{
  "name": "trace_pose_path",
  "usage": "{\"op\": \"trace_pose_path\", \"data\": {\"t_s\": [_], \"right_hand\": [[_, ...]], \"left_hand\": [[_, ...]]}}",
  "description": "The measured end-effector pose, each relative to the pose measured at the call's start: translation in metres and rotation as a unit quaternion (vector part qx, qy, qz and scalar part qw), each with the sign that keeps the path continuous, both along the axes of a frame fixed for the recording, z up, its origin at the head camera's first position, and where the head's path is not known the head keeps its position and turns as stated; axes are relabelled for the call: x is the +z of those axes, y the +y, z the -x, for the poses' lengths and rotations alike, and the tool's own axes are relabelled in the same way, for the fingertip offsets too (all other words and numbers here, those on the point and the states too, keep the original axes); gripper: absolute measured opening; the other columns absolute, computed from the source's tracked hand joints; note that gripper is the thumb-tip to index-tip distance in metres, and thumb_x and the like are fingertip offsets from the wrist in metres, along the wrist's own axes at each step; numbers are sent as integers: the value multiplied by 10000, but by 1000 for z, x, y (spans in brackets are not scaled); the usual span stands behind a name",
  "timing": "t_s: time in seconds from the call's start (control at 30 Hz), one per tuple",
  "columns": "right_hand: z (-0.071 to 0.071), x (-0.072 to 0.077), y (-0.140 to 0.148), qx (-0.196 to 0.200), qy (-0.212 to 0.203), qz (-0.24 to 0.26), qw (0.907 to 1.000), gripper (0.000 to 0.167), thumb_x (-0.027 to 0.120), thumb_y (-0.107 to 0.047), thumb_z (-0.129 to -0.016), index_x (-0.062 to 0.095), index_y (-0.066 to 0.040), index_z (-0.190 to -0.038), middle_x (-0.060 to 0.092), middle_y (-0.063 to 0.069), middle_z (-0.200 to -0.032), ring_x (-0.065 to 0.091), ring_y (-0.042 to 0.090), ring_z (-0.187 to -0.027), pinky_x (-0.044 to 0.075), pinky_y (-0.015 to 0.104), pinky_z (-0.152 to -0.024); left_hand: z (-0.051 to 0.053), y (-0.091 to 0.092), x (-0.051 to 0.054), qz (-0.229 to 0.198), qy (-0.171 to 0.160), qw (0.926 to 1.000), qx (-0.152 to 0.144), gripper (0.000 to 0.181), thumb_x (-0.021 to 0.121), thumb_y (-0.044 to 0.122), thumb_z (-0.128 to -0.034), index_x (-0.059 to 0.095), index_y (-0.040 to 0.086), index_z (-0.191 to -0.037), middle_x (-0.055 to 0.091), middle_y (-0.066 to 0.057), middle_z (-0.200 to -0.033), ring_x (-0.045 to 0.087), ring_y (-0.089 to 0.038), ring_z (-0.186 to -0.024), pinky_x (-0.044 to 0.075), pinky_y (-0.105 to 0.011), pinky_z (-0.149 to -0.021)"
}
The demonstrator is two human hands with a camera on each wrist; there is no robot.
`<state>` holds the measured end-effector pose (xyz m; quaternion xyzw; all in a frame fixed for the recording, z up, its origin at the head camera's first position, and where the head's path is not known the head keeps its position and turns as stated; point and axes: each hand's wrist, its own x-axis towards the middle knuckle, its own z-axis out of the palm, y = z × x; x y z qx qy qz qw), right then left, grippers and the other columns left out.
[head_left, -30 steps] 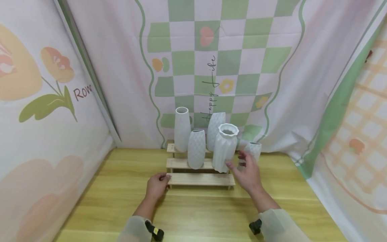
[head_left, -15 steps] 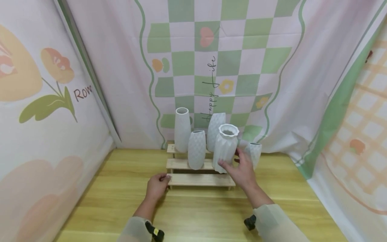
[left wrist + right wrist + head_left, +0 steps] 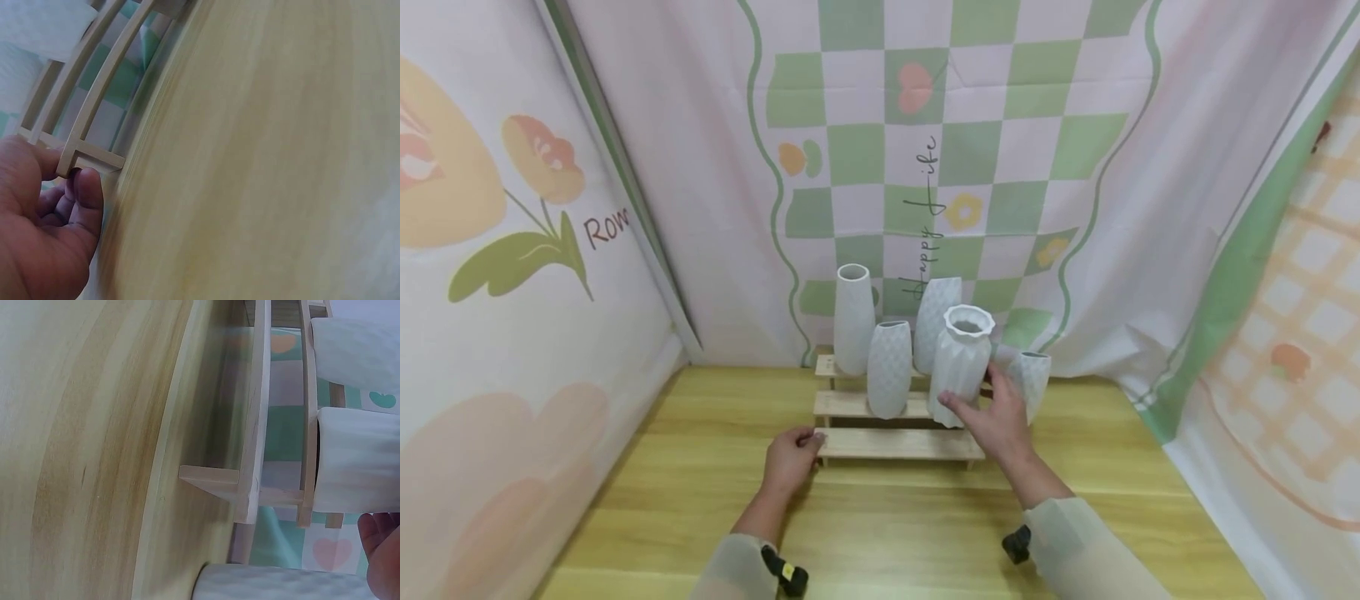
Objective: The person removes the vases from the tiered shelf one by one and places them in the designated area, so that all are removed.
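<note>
A three-tier wooden display stand (image 3: 895, 444) is on the table, with white vases on its upper two tiers. At the end of its lowest board (image 3: 103, 78), my left hand (image 3: 792, 460) pinches the wood between thumb and fingers. My right hand (image 3: 1000, 421) holds the fluted vase (image 3: 958, 367) with the scalloped rim, upright at the right of the middle tier. Its thumb lies across the front and the fingers go round the right side, partly hidden. In the right wrist view, only fingertips (image 3: 381, 540) show beside that vase (image 3: 359, 462).
A small textured vase (image 3: 1033, 383) stands on the wood-grain table (image 3: 880, 533) right of the stand. On the stand are a tall smooth vase (image 3: 853, 325), a textured vase (image 3: 889, 371) and another textured one (image 3: 934, 317) behind. Printed curtains (image 3: 1000, 125) surround the table.
My right hand has moved left from beside the small vase and taken hold of the fluted vase. The left hand has stayed on the stand's end.
</note>
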<state>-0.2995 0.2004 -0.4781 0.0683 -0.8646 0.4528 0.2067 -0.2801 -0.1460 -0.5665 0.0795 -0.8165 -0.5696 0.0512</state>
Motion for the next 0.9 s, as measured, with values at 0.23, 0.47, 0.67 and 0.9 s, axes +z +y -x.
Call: {"op": "trace_pose_path", "data": {"t_s": [0.23, 0.47, 0.67, 0.9], "right_hand": [[1, -2, -2, -119, 112, 64, 9998, 862, 848, -589, -801, 520, -127, -1451, 621, 108, -1323, 603, 328, -1181, 537, 585, -959], [2, -2, -4, -137, 361, 151, 9991, 779, 866, -530, -814, 564, -129, -1410, 644, 89, -1285, 621, 303, -1135, 549, 559, -938], [1, -1, -5, -131, 437, 154, 9988, 745, 862, -517, -824, 577, -141, -1401, 654, 80, -1275, 627, 293, -1116, 552, 565, -918], [0, -3, -5, -130, 542, 118, 9984, 737, 871, -482, -828, 576, -147, -1414, 658, 69, -1280, 628, 274, -1109, 561, 540, -903]], "left_hand": [[0, 0, -1, -73, 58, 9999, -37, 428, 707, 241, -999, 664, -91, -1265, 718, -125, -968, 658, -158, -651, 594, -318, -609], [0, -1, -1, -158, 45, 9999, -39, 418, 703, 241, -1001, 670, -83, -1263, 717, -121, -957, 664, -168, -645, 600, -327, -614], [1, -1, 0, -176, 48, 9998, -10, 403, 707, 231, -997, 677, -81, -1251, 712, -119, -940, 664, -179, -648, 598, -325, -602], [1, -1, 0, -172, 38, 9998, -5, 402, 706, 229, -998, 676, -84, -1248, 715, -120, -946, 662, -176, -650, 596, -313, -597]]}}
